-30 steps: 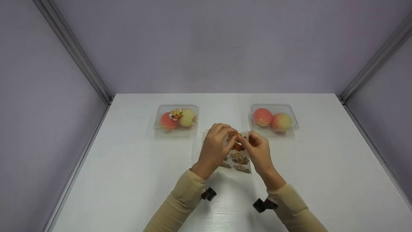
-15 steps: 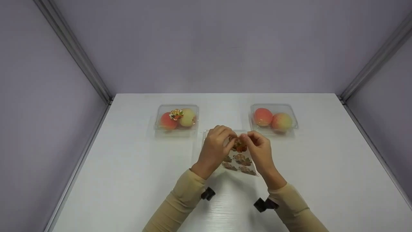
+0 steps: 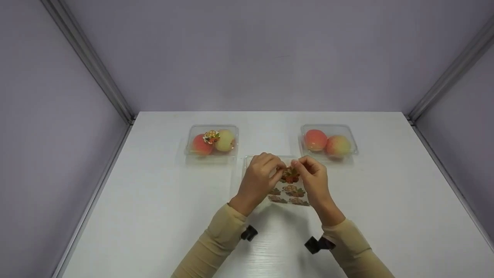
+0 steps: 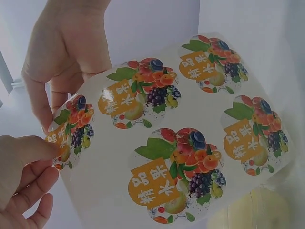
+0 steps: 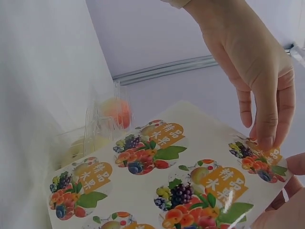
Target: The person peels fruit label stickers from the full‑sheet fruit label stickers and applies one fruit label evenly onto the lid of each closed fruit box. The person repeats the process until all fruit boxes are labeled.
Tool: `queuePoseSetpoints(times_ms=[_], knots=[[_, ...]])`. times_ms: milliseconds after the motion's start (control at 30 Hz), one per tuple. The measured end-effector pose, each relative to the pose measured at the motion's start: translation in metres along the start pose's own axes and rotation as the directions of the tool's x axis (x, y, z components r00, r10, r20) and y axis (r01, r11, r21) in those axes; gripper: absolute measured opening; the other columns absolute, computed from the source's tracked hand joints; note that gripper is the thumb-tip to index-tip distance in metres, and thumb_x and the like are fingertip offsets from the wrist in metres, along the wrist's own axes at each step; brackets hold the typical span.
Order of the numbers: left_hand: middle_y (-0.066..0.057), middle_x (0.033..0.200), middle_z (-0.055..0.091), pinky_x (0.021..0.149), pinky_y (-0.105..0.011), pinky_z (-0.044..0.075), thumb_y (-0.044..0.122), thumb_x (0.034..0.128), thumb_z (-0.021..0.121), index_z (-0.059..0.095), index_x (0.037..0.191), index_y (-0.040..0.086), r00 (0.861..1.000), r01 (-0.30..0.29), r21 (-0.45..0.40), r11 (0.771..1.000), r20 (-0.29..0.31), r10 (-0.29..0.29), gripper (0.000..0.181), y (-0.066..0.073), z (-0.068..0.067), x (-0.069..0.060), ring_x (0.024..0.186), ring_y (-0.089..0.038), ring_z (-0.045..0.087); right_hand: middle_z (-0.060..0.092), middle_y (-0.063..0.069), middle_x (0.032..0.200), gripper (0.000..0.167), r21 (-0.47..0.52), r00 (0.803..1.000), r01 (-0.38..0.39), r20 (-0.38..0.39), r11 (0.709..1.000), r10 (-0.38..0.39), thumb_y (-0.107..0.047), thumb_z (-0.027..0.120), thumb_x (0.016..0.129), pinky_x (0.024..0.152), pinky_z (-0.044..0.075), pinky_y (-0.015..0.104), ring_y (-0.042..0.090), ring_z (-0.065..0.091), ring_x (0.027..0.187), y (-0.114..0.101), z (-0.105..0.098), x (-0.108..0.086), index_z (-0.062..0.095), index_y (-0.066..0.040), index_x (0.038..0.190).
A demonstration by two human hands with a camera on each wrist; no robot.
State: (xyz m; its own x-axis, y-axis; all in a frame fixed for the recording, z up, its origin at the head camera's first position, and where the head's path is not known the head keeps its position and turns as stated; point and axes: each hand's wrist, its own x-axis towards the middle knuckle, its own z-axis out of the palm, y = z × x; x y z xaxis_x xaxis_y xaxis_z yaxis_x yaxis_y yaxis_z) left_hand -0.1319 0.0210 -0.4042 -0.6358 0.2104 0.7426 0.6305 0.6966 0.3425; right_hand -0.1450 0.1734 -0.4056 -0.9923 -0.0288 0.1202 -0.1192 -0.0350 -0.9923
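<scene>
Above the middle of the table, a sheet of round fruit-picture stickers [image 3: 295, 190] is held up between both hands. My left hand [image 3: 255, 180] pinches its upper edge, thumb lying over a sticker at the sheet's corner in the left wrist view. Close by, my right hand [image 3: 315, 184] pinches the same edge with thumb and finger. Several printed stickers [image 4: 176, 174] show flat on the white backing [image 5: 147, 198]. Whether the corner sticker [image 5: 257, 160] is lifted from the backing, I cannot tell. A clear plastic box [image 3: 246, 159] lies behind the hands, mostly hidden.
At the back left stands a clear box [image 3: 191, 133] with a red and a pale yellow fruit; a fruit sticker [image 3: 211, 137] is on its lid. Another clear box [image 3: 349, 131] at the back right holds a red and a yellow-red fruit. Grey walls enclose the white table [image 3: 154, 200].
The sticker sheet has shifted slightly right, its lower end swinging with it. My right hand has moved a little to the right, and the two hands' fingertips are farther apart.
</scene>
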Motion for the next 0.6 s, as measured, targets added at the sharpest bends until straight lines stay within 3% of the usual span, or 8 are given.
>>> queuePoseSetpoints(times_ms=[400,600], knots=[[0.001,0.085,0.068,0.077,-0.026,0.05,0.01,0.087,0.069,0.07,0.084,0.013,0.998,-0.06,-0.039,0.997,0.028,0.061,0.005,-0.0031,-0.0002,-0.0038,0.082,-0.011,0.062,0.054,-0.01,0.068,0.023,0.007,0.997,-0.068,-0.04,0.998,0.068,-0.007,0.056,0.093,0.062,0.042,0.019,0.005,0.046,0.066,0.0017,-0.0044,0.0028,0.059,-0.013,0.072],[0.003,0.084,0.068,0.076,-0.025,0.049,0.007,0.0816,0.074,0.07,0.082,0.014,0.995,-0.103,-0.068,0.992,0.002,0.104,0.008,-0.005,0.0022,-0.0058,0.082,-0.01,0.062,0.055,-0.008,0.072,0.023,0.063,0.995,-0.087,-0.041,0.994,0.09,-0.007,0.054,0.095,0.065,0.052,0.02,0.005,0.054,0.07,0.0028,-0.0059,0.0039,0.06,-0.013,0.073]])
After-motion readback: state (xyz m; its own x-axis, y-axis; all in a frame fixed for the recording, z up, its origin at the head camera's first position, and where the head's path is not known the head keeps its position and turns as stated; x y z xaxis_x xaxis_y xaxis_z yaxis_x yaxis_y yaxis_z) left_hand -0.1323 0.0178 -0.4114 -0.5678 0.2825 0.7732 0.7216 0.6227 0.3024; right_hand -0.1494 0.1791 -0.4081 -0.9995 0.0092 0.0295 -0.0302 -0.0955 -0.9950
